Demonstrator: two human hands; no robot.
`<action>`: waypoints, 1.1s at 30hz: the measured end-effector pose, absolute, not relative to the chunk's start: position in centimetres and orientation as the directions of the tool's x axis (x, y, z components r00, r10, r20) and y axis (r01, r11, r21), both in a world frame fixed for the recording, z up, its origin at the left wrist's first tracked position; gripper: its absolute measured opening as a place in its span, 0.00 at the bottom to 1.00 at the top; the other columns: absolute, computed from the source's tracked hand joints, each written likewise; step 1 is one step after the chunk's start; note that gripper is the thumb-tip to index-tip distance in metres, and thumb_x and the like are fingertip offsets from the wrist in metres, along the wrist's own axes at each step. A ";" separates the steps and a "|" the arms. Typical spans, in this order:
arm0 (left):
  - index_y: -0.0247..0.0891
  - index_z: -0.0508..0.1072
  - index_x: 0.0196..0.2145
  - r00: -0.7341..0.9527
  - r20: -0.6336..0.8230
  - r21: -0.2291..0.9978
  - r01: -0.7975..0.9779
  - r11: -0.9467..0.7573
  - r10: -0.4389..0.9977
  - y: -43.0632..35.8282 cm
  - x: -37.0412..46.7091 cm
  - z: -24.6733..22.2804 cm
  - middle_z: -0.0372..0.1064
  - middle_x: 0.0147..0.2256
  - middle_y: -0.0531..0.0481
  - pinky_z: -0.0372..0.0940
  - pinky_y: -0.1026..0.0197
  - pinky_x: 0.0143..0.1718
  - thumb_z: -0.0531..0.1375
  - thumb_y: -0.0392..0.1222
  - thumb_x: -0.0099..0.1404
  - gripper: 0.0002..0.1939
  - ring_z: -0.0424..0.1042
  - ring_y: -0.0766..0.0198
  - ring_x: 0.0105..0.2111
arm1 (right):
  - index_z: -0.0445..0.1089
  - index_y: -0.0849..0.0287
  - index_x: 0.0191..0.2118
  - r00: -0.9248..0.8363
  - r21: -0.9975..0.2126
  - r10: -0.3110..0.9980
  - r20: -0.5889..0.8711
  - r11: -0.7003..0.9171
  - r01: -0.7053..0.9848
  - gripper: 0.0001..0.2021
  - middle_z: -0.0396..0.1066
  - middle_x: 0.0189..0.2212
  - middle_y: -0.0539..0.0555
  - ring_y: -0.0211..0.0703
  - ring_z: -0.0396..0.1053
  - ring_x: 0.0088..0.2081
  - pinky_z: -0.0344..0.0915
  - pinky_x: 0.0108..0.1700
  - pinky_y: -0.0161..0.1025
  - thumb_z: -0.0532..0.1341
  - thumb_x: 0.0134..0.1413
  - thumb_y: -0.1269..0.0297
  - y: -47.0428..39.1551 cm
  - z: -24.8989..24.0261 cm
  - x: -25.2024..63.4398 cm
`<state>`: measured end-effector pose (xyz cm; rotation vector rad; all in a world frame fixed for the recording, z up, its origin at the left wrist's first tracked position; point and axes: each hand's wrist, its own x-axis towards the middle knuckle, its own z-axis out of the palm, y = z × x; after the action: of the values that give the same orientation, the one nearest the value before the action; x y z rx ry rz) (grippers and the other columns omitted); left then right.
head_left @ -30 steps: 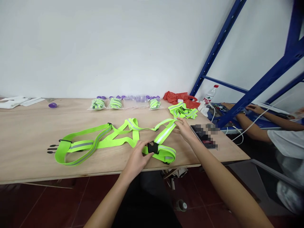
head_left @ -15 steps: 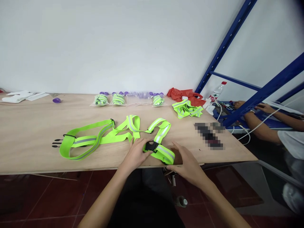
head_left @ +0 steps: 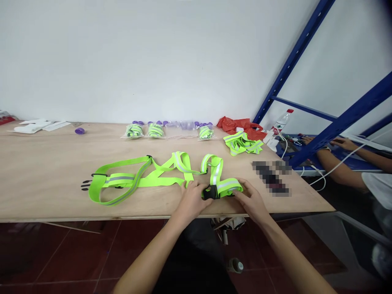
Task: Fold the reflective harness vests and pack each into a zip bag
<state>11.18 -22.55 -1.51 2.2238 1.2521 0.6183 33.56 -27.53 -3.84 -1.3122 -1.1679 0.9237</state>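
Right hand moved in, pinching green strap right of black buckle — left hand gripping buckle, bagged bundles beyond it

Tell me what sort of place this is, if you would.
Probably a small workshop: a long wooden table holds a reflective harness and bagged straps, with a blue metal frame and another person's hand at the right.

A: Lime-green harness, silver-striped, lying in open loops across the table, left of the left grip!
B: Its black buckle?
A: In that grip, the end loop in the right grip!
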 end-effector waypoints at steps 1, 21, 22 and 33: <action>0.42 0.78 0.47 0.470 0.128 0.636 0.637 -0.435 0.874 -22.5 11.6 -1.4 0.75 0.47 0.45 0.50 0.39 0.62 0.70 0.44 0.58 0.19 0.69 0.46 0.53 | 0.72 0.54 0.49 0.239 -0.996 0.967 0.084 0.072 0.060 0.25 0.77 0.48 0.55 0.51 0.74 0.50 0.72 0.51 0.45 0.71 0.48 0.48 -27.2 -4.0 33.7; 0.40 0.73 0.51 0.508 0.158 0.437 0.733 -0.521 0.847 -23.7 9.9 -1.5 0.71 0.50 0.45 0.61 0.44 0.57 0.68 0.49 0.61 0.22 0.67 0.47 0.52 | 0.75 0.52 0.55 -0.214 -0.386 0.976 -0.049 0.179 0.905 0.26 0.75 0.53 0.59 0.61 0.72 0.53 0.68 0.55 0.52 0.65 0.53 0.46 -24.9 3.7 37.9; 0.40 0.73 0.51 0.511 0.166 0.427 0.734 -0.529 0.843 -23.8 9.9 -1.6 0.71 0.50 0.44 0.59 0.42 0.59 0.67 0.50 0.62 0.22 0.67 0.47 0.53 | 0.74 0.53 0.56 -0.190 -0.346 0.982 0.020 0.185 0.920 0.27 0.75 0.53 0.60 0.61 0.72 0.53 0.68 0.54 0.52 0.65 0.53 0.45 -24.3 4.7 36.5; 0.46 0.68 0.57 0.439 0.107 0.392 0.806 -0.444 0.892 -24.8 10.8 -2.0 0.60 0.63 0.39 0.42 0.17 0.60 0.62 0.54 0.67 0.24 0.52 0.38 0.67 | 0.72 0.60 0.55 -0.498 0.163 0.867 -0.011 0.493 0.855 0.18 0.71 0.56 0.67 0.60 0.68 0.57 0.64 0.54 0.51 0.62 0.59 0.72 -13.5 4.4 19.5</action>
<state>10.78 -24.80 -2.00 2.4117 1.4643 0.4342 19.51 -13.53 4.41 -1.6141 -2.7920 -0.2201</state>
